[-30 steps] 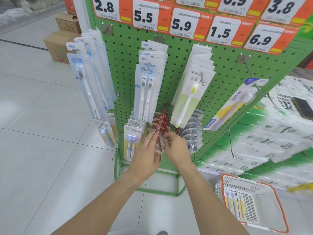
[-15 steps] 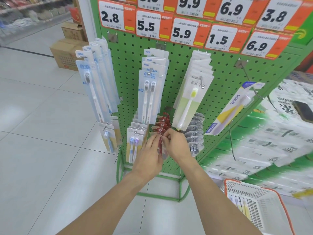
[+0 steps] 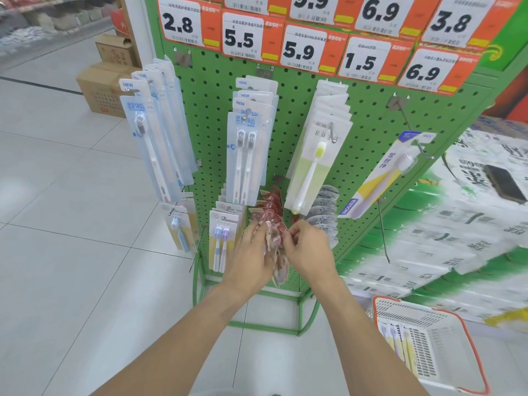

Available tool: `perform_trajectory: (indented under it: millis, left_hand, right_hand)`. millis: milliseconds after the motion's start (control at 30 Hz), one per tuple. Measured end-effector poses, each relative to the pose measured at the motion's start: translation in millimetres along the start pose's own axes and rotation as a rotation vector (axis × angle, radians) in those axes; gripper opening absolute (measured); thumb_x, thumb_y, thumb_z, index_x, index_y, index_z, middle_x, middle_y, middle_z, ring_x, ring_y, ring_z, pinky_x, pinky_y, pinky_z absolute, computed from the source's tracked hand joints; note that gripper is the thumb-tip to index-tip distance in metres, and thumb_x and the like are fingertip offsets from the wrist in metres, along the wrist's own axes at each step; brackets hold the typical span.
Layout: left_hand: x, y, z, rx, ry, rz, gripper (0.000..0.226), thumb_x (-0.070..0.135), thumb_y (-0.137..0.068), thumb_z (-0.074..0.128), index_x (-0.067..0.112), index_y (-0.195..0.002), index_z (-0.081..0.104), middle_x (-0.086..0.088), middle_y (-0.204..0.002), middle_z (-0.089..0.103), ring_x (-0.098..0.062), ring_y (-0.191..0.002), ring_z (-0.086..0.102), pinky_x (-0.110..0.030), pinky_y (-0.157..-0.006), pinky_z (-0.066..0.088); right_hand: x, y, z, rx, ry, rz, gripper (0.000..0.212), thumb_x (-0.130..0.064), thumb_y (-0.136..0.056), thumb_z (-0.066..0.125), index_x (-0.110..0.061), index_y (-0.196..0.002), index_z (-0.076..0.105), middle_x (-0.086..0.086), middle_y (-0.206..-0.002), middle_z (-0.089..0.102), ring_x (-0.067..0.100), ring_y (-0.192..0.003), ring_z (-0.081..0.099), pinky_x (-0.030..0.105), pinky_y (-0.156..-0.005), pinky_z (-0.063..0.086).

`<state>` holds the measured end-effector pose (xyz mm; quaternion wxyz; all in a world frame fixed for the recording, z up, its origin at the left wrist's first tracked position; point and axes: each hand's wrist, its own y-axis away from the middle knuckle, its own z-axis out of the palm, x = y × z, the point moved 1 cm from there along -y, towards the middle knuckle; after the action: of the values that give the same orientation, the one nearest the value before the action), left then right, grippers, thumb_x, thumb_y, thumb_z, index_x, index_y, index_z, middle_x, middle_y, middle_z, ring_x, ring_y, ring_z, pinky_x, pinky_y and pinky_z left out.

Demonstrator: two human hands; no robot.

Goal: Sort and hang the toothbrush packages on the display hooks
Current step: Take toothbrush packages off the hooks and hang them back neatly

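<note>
Both hands meet at the lower middle of the green pegboard rack (image 3: 288, 144), on a bunch of red packages (image 3: 275, 241) hanging from a low hook; the left hand (image 3: 253, 257) lies against the bunch at its 9 o'clock side with fingers nearly straight, touching the front package; the right hand (image 3: 310, 251), at 3 o'clock of the bunch, has its fingers curled and pinches the package's edge; twin-brush packages (image 3: 247, 155) hang at 12 o'clock above the hands; a white basket (image 3: 463, 324) with an orange rim sits on the floor at 4 o'clock, holding more packages.
</note>
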<state>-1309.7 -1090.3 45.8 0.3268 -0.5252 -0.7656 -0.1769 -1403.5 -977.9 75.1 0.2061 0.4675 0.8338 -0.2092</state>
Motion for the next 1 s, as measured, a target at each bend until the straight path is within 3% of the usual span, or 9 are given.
perform_trajectory:
  millis: [233, 367, 433, 533, 633, 700, 833, 900, 1000]
  left_hand:
    - [-3, -4, 4, 0.021, 0.041, -0.014, 0.069, 0.013, -0.092, 0.059, 0.012, -0.155, 0.030, -0.004, -0.159, 0.028, -0.023, -0.145, 0.035, -0.041, -0.116, 0.037]
    - [13, 11, -9, 0.220, 0.181, 0.003, 0.040, 0.009, -0.094, 0.058, 0.014, -0.133, 0.053, 0.002, -0.135, 0.047, -0.007, -0.121, 0.048, -0.019, -0.100, 0.039]
    - [18, 25, -14, 0.267, 0.251, 0.043, 0.029, 0.008, -0.094, 0.058, 0.022, -0.119, 0.059, 0.008, -0.122, 0.052, 0.001, -0.110, 0.050, -0.018, -0.094, 0.042]
    - [16, 39, -13, 0.147, 0.316, 0.046, 0.032, 0.015, -0.095, 0.062, 0.029, -0.123, 0.057, 0.014, -0.124, 0.054, 0.002, -0.118, 0.050, -0.023, -0.101, 0.042]
    - [14, 43, -12, -0.046, 0.346, -0.079, 0.047, 0.037, -0.095, 0.065, 0.029, -0.138, 0.049, 0.022, -0.133, 0.049, 0.005, -0.126, 0.044, -0.018, -0.105, 0.033]
    - [9, 42, -11, -0.172, 0.389, -0.138, 0.053, 0.045, -0.093, 0.067, 0.030, -0.140, 0.048, 0.024, -0.134, 0.053, 0.006, -0.125, 0.048, -0.020, -0.106, 0.036]
    - [-4, 42, -14, -0.427, 0.755, -0.249, 0.031, 0.031, -0.091, 0.072, 0.015, -0.117, 0.068, -0.001, -0.102, 0.078, -0.013, -0.095, 0.072, -0.038, -0.091, 0.054]
    - [-7, 45, -14, -0.382, 0.801, -0.282, 0.024, 0.027, -0.092, 0.072, 0.006, -0.105, 0.071, -0.012, -0.092, 0.078, -0.018, -0.084, 0.070, -0.039, -0.079, 0.054]
    - [-7, 48, -16, -0.259, 0.848, -0.362, 0.040, 0.036, -0.088, 0.076, -0.002, -0.094, 0.067, -0.025, -0.091, 0.074, -0.041, -0.085, 0.072, -0.059, -0.081, 0.055]
  right_hand:
    - [6, 31, -16, 0.086, -0.025, 0.033, 0.019, -0.028, -0.090, 0.066, -0.023, -0.075, 0.057, -0.012, -0.053, 0.053, 0.014, -0.054, 0.053, 0.030, -0.053, 0.039]
    - [12, 51, -20, 0.182, -0.153, 0.002, 0.020, -0.023, -0.089, 0.072, -0.024, -0.073, 0.060, -0.012, -0.069, 0.056, 0.008, -0.067, 0.055, 0.031, -0.062, 0.046]
    - [17, 62, -22, 0.172, -0.250, 0.015, 0.020, -0.020, -0.090, 0.073, -0.025, -0.075, 0.060, -0.013, -0.080, 0.058, 0.006, -0.077, 0.058, 0.027, -0.066, 0.048]
    - [23, 71, -24, 0.096, -0.501, 0.184, 0.018, -0.019, -0.094, 0.070, -0.019, -0.079, 0.060, -0.005, -0.078, 0.070, 0.013, -0.077, 0.067, 0.026, -0.066, 0.051]
    - [24, 72, -24, 0.068, -0.672, 0.238, 0.016, -0.016, -0.096, 0.068, -0.010, -0.084, 0.060, 0.007, -0.071, 0.071, 0.019, -0.066, 0.066, 0.028, -0.065, 0.051]
    - [23, 70, -23, 0.047, -0.828, 0.281, 0.013, -0.013, -0.096, 0.067, -0.005, -0.089, 0.060, 0.011, -0.073, 0.072, 0.023, -0.063, 0.063, 0.034, -0.063, 0.052]
    - [16, 67, -22, 0.046, -1.045, 0.422, 0.009, -0.013, -0.094, 0.067, -0.004, -0.092, 0.065, 0.018, -0.077, 0.071, 0.023, -0.063, 0.062, 0.033, -0.060, 0.052]
    - [12, 69, -19, -0.033, -1.121, 0.490, 0.013, -0.020, -0.094, 0.067, -0.007, -0.090, 0.068, 0.013, -0.077, 0.070, 0.020, -0.062, 0.062, 0.031, -0.059, 0.051]
    - [11, 78, -16, -0.237, -1.149, 0.484, 0.023, -0.029, -0.084, 0.072, -0.010, -0.097, 0.072, 0.010, -0.088, 0.075, 0.019, -0.073, 0.068, 0.028, -0.065, 0.054]
